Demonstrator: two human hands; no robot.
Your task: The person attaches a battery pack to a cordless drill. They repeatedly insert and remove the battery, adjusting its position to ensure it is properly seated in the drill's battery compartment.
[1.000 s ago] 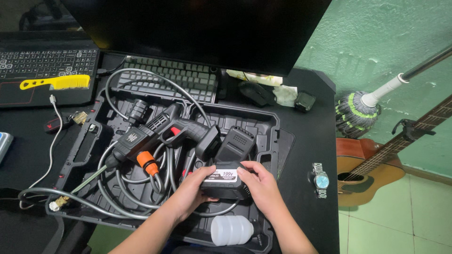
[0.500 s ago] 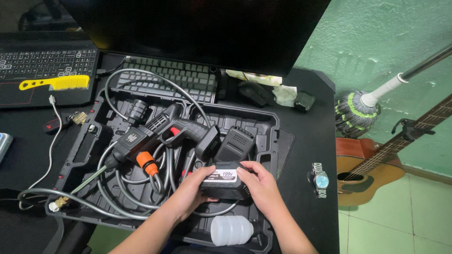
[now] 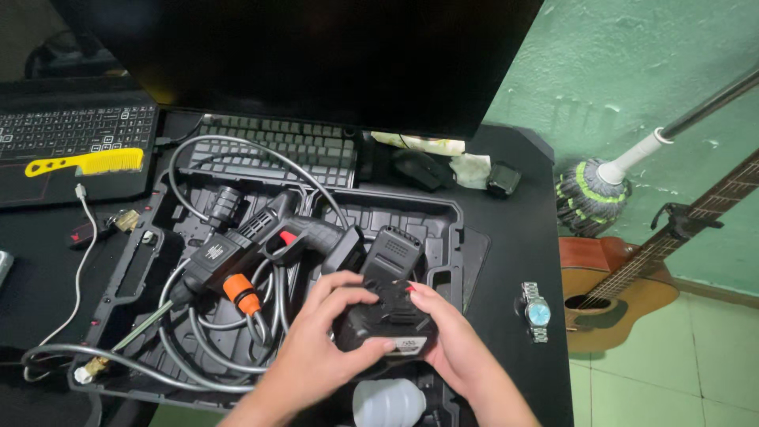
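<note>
battery pack (image 3: 387,326) tilted, label half-hidden

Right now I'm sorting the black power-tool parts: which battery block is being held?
The black battery pack nearest the camera, clasped between left hand and right hand. The similar block behind it lies untouched in the tray.

Our hands (image 3: 316,348) cover most of the battery pack (image 3: 385,326), and the white bottle (image 3: 387,402) at the tray's (image 3: 443,213) near edge runs out of frame.
</note>
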